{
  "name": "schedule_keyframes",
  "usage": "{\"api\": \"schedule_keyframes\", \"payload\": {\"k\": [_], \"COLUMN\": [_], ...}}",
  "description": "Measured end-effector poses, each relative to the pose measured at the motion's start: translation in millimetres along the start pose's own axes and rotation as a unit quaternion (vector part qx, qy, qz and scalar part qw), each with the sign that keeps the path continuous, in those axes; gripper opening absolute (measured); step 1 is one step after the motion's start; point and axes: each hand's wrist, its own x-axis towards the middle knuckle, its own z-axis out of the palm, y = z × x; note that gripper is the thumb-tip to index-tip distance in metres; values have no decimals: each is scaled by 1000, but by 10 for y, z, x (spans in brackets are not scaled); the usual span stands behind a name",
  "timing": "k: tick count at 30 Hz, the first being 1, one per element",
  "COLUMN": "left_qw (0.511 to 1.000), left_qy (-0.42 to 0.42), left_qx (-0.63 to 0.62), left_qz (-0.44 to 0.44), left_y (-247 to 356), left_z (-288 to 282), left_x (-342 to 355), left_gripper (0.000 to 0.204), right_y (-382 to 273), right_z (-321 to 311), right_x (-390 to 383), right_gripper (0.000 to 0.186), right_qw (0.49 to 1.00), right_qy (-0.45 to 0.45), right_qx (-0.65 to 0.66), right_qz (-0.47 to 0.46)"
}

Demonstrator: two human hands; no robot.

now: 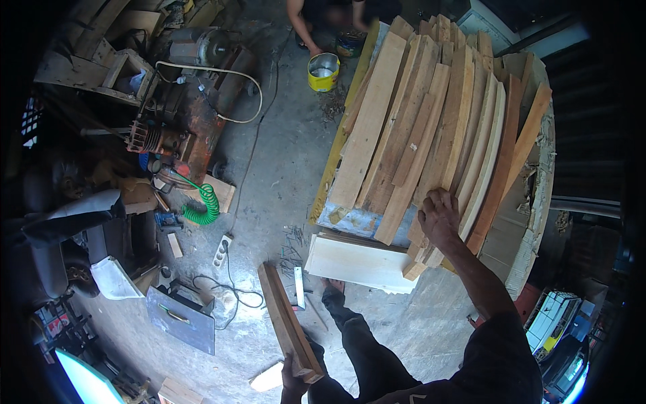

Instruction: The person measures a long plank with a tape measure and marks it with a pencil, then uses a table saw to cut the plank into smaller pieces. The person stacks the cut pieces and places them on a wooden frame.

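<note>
My left hand (294, 378), at the bottom of the view, is closed around the near end of a wooden beam (282, 316). The beam slants up and away to the left, above the floor. A dark line runs along it; I cannot tell whether it is one piece or two laid together. My right hand (439, 214) reaches out to the stack of wooden planks (410, 135). Its fingers curl over a wooden plank (460, 121) near that plank's near end, and the fingertips are partly hidden. Planks of mixed widths lie lengthwise side by side on the stack.
A pale sheet of board (363, 262) leans below the stack. A metal square (299, 286) and scattered nails lie by my feet. Left are a power strip (222, 250) with cable, a green coiled hose (205, 207) and a compressor (202, 135). Another person's hand (315, 50) is near a yellow bucket (324, 73).
</note>
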Motion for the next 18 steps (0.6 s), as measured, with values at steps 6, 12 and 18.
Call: {"api": "schedule_keyframes", "payload": {"k": [6,12,18], "left_qw": [998,996,997], "left_qy": [45,40,50], "left_qx": [18,53,24], "left_qz": [-37,-61,-61], "left_y": [-184,-195,-64], "left_z": [38,-75,-38], "left_x": [46,31,-47], "left_gripper": [68,66,66], "right_y": [-143,-505,-330], "right_z": [123,1086,1630], "right_x": [63,603,726], "right_gripper": [20,35,54], "right_qw": [997,967,453], "right_qy": [-70,-106,69], "right_qx": [-6,-149,-865], "right_qz": [33,-180,-206]}}
